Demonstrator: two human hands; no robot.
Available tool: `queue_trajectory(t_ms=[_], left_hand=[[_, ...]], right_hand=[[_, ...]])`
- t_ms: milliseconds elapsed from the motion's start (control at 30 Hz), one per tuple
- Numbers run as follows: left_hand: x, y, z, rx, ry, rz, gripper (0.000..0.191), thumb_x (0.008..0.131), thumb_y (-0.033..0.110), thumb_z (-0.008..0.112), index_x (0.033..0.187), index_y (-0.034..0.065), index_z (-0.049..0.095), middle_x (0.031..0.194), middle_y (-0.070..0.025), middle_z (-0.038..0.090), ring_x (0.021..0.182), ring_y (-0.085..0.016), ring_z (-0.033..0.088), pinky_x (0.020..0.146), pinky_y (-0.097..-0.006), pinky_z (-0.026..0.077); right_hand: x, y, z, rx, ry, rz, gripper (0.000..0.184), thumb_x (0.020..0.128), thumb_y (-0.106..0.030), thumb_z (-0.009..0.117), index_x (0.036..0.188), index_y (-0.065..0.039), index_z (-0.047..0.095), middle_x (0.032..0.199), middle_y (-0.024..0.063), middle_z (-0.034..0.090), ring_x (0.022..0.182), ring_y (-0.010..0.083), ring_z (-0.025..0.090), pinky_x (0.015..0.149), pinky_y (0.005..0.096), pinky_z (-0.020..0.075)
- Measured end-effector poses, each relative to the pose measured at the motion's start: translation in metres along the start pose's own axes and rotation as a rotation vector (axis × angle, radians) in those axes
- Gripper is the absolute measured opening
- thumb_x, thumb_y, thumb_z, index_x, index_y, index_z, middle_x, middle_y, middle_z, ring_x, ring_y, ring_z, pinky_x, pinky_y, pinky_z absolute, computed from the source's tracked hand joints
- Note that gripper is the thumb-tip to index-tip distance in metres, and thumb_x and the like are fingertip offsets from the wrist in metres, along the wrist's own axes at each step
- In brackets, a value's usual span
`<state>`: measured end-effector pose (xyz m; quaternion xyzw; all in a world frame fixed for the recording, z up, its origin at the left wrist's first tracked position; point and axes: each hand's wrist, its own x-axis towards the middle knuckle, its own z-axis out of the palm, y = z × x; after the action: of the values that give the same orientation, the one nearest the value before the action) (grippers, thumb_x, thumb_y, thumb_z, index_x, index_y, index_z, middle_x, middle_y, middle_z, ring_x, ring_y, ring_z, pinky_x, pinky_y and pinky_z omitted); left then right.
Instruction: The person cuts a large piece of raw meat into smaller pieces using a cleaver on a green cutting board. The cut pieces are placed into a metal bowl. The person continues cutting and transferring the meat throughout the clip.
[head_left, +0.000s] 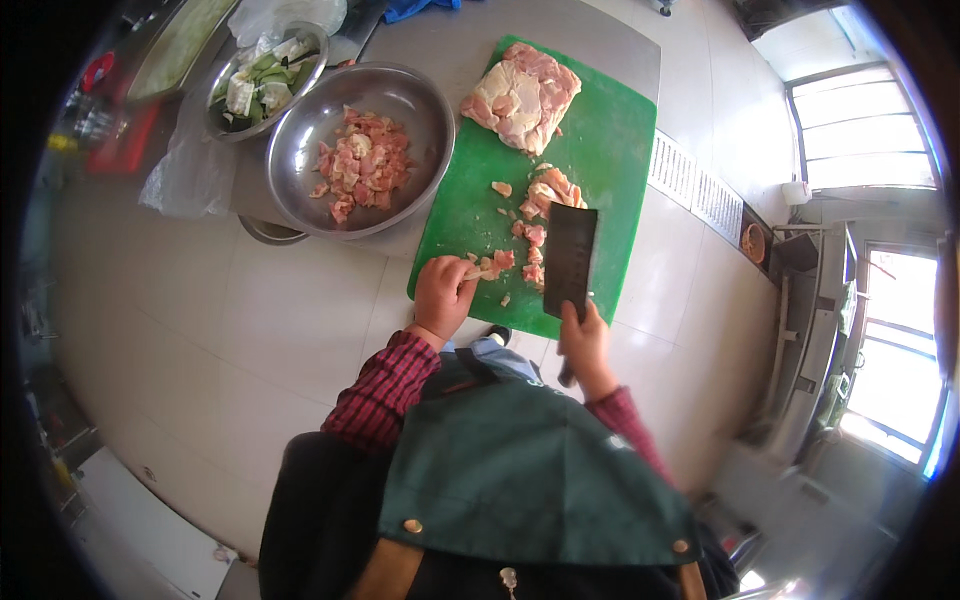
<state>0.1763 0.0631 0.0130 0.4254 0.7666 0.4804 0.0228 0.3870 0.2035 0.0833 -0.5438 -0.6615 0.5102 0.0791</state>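
Note:
My right hand (586, 341) is closed round the handle of a dark cleaver (570, 259), its blade over the near right part of a green cutting board (465, 202). At the board's near left edge, my left hand (444, 296) pinches a pale strip at the end of a small piece of raw meat (501, 261). Small cut pieces (534, 234) lie in a line left of the blade, partly hidden by it. Beyond them are a larger piece of raw meat (553, 189) and, at the far end, a thick slab (523, 97).
Left of the board, a steel bowl (292, 180) holds chopped raw meat. A smaller steel bowl (319, 64) with green and white pieces stands behind it, beside a plastic bag (187, 169). The metal worktop (615, 34) ends close beyond the board's right side.

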Motion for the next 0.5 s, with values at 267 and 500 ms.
queue_trajectory(t_ms=[267, 500], left_hand=[[0.011, 0.011, 0.008, -0.291, 0.022, -0.304, 0.017, 0.095, 0.008, 0.073, 0.109, 0.0062, 0.064, 0.097, -0.0068, 0.065, 0.084, -0.018, 0.065, 0.075, -0.0304, 0.053], [0.014, 0.006, -0.023, 0.106, -0.231, -0.245, 0.042, 0.08, 0.021, 0.085, 0.114, 0.0089, 0.063, 0.096, -0.0074, 0.064, 0.086, -0.028, 0.065, 0.074, -0.0412, 0.053]], right_hand=[[-0.043, 0.028, -0.041, 0.253, 0.096, 0.253, 0.025, 0.104, -0.023, 0.061, 0.106, 0.002, 0.061, 0.06, 0.0022, 0.055, 0.045, 0.0115, 0.054, 0.04, 0.0297, 0.0442], [-0.053, 0.018, -0.015, 0.04, -0.041, 0.064, 0.028, 0.102, -0.024, 0.064, 0.109, 0.003, 0.064, 0.065, 0.0102, 0.064, 0.049, 0.02, 0.062, 0.048, 0.0363, 0.0489]])
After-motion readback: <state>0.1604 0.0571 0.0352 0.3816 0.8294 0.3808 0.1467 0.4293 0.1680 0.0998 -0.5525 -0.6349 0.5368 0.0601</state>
